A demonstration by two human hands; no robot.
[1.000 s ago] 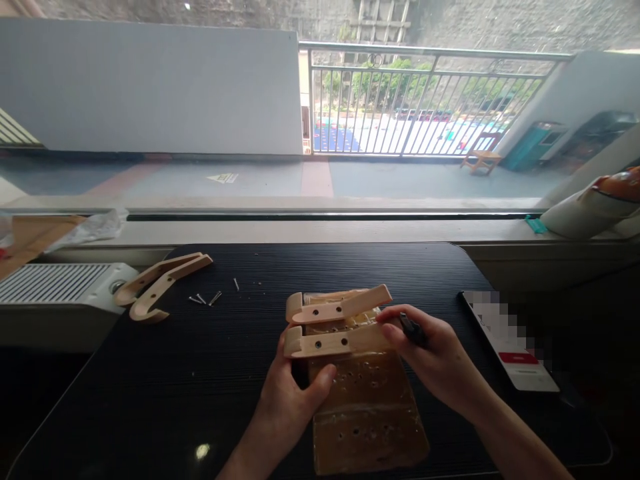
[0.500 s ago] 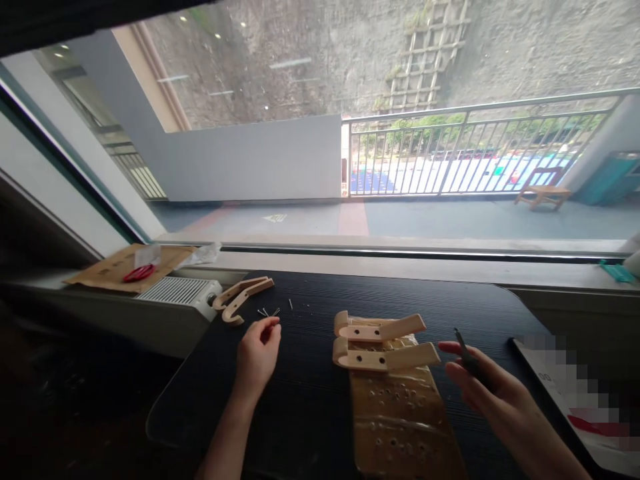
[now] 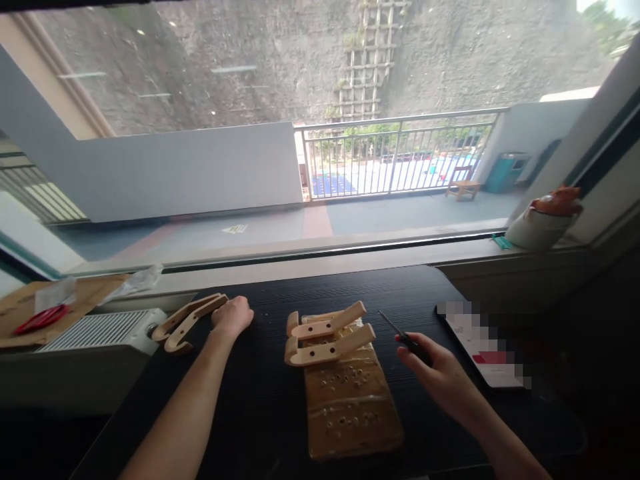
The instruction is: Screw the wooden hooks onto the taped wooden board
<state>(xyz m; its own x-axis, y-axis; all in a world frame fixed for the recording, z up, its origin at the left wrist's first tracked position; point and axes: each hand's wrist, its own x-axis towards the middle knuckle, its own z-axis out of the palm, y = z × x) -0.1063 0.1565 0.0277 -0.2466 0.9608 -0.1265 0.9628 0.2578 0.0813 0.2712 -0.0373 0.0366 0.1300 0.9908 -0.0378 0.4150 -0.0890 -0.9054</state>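
Note:
My left hand (image 3: 233, 315) rests at the far left of the black table (image 3: 260, 413), fingers curled down where small screws lay; what they pinch is hidden. It sits just right of two loose wooden hooks (image 3: 187, 319). Two more wooden hooks (image 3: 325, 337) lie side by side on the top end of a brown board (image 3: 350, 407) full of holes. My right hand (image 3: 440, 377) is to the right of the board, closed around a black-handled screwdriver (image 3: 400, 333) whose thin shaft points up and left.
A white ribbed heater (image 3: 100, 330) stands left of the table, with cardboard and a red tool (image 3: 37, 319) behind it. A flat white and red packet (image 3: 483, 350) lies at the right. A white pot (image 3: 537, 227) sits on the window sill.
My left hand left the board's hooks and reached out left to the screws by the loose hooks. My right hand drew back from the board with the screwdriver. The view tilted up.

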